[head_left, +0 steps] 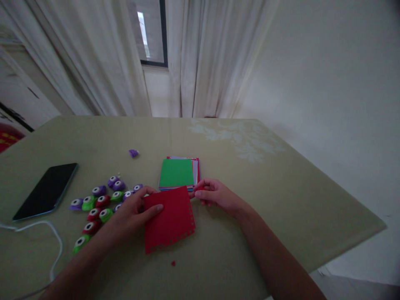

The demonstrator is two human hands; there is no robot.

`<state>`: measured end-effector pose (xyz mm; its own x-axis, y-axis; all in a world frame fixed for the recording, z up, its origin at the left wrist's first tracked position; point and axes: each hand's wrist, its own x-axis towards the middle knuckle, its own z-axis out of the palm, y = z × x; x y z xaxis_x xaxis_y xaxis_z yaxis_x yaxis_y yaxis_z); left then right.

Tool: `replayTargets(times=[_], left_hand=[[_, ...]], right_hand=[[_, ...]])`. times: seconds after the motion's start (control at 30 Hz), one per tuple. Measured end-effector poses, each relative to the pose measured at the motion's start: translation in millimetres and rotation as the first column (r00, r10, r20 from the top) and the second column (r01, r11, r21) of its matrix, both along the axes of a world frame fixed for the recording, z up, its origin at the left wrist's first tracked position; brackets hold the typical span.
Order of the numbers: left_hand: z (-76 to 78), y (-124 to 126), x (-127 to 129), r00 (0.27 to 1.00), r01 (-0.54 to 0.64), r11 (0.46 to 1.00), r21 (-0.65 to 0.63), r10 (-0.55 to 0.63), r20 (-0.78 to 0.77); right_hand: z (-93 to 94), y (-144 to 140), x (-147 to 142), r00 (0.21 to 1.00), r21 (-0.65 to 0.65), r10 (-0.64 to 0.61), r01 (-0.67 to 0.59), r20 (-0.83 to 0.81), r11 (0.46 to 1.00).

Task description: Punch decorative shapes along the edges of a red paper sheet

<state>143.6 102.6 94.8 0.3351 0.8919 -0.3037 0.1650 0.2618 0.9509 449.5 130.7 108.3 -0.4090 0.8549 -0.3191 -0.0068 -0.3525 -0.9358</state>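
Square red paper sheet with punched edge holes lies flat on the pale green table, left hand pinching its left edge, right hand closed on a small red punch at the far corner; thin, floppy, tear-prone — likely best held by edges.

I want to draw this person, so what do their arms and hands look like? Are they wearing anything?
Both arms are bare all the way up, with no sleeves showing. The left hand and the right hand wear no gloves, and no rings, watch or bracelets show in this dim picture. The fingernails look short and plain.
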Motion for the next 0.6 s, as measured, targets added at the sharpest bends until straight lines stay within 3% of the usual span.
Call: replayTargets(times=[0.17,0.3,0.5,0.6], left_hand=[[6.3,-0.5,-1.3,0.995,0.079,0.997,-0.006,-0.079,-0.053],[2.7,2.6,-5.7,0.976,0.127,0.988,0.086,-0.109,-0.189],[2.9,4.6,-6.8,0.925,0.177,0.969,0.175,-0.103,-0.365],[6.7,4.6,-5.1,0.916,0.195,0.962,0.189,-0.110,-0.386]], right_hand=[[-2.4,-2.3,-5.3,0.993,0.045,0.065,-0.070,0.100,0.997],[-7.8,-4.2,-9.4,0.969,0.135,0.057,-0.091,0.241,0.987],[-7.9,-7.2,-10.0,0.864,0.378,-0.042,-0.175,0.501,0.909],[-5.1,-6.7,-5.3,0.867,0.339,0.003,-0.198,0.498,0.920]])
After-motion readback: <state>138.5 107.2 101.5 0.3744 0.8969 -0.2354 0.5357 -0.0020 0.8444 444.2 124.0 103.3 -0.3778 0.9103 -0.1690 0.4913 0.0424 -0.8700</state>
